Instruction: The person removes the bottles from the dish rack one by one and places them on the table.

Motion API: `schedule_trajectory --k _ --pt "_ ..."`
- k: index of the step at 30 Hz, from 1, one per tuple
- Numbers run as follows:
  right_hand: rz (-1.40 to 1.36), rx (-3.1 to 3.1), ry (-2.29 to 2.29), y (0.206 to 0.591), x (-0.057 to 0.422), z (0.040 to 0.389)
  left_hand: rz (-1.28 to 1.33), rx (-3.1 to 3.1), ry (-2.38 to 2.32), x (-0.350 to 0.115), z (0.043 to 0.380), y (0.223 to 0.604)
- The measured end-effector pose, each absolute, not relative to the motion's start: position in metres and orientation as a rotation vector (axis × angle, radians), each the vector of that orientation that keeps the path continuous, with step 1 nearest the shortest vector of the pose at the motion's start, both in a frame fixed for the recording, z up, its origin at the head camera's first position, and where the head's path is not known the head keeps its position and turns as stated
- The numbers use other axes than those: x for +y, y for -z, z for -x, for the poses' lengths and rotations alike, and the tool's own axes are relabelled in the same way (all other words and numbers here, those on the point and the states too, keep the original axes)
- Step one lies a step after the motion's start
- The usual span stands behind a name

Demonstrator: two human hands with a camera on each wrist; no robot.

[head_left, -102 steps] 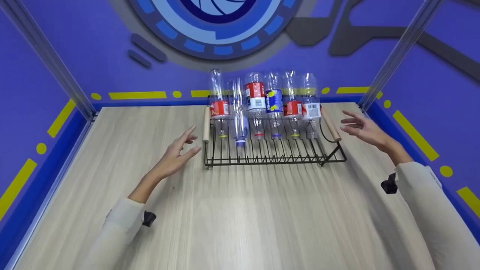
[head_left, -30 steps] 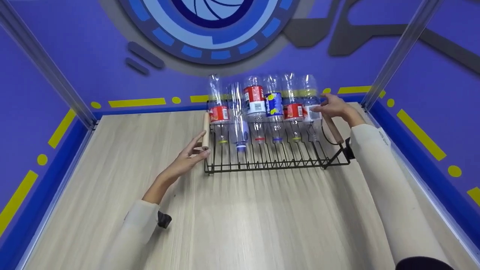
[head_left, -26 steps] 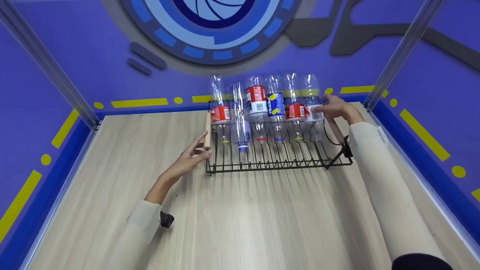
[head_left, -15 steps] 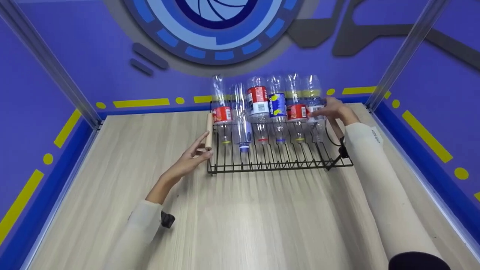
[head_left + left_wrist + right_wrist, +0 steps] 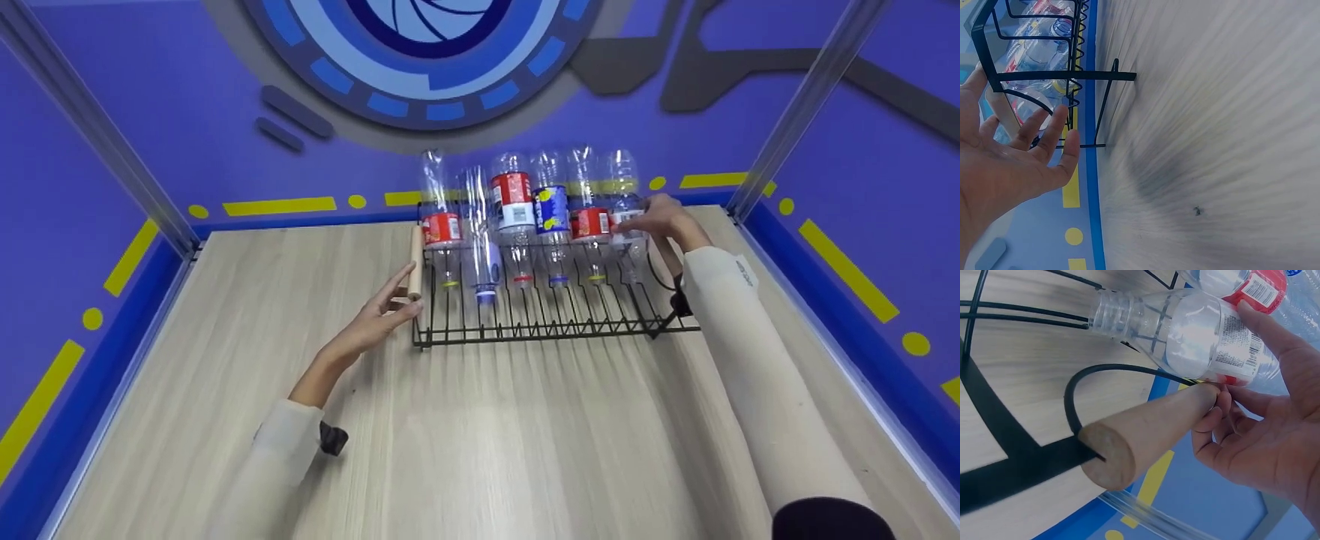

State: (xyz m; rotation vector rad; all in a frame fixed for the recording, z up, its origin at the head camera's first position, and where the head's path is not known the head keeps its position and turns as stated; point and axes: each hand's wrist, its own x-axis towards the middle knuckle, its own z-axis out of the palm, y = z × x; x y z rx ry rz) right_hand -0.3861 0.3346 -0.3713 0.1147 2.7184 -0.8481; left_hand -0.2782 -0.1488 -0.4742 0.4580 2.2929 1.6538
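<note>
A black wire rack (image 5: 525, 335) with wooden side handles bears a row of several clear plastic bottles, their necks pointing toward me. At the right end lies an uncapped bottle (image 5: 1193, 334) with a white and red label. My right hand (image 5: 666, 217) pinches it, thumb on the label and index finger on the underside. Its other fingers curl beside the end of the right handle (image 5: 1154, 433). My left hand (image 5: 366, 328) is at the left handle (image 5: 416, 251); in the left wrist view its fingers are spread and fairly straight near it, and contact is hard to tell.
The rack stands on a pale wood-grain table (image 5: 480, 450) close to the blue printed back wall (image 5: 360, 165). Among the other bottles are a red-labelled one (image 5: 513, 199) and a blue-labelled one (image 5: 551, 210). Metal posts (image 5: 795, 97) frame both sides.
Both hands have come inward, the left to the left handle, the right from outside the rack onto the end bottle. Over the last second the right thumb shifted slightly left; the bottles stay put.
</note>
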Motion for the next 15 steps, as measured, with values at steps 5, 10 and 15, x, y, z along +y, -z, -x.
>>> schedule_trajectory --k 5,10,15 --pt "-0.145 2.781 0.86 0.373 0.3347 0.3854 -0.462 2.282 -1.668 -0.1483 0.2799 0.4754" --pt "-0.195 2.793 0.955 0.3739 0.3345 0.3876 -0.46 2.283 -1.67 -0.1486 0.2798 0.4754" --pt "-0.222 2.775 1.003 0.3709 0.3345 0.3874 -0.468 2.287 -1.662 -0.1484 0.2795 0.475"
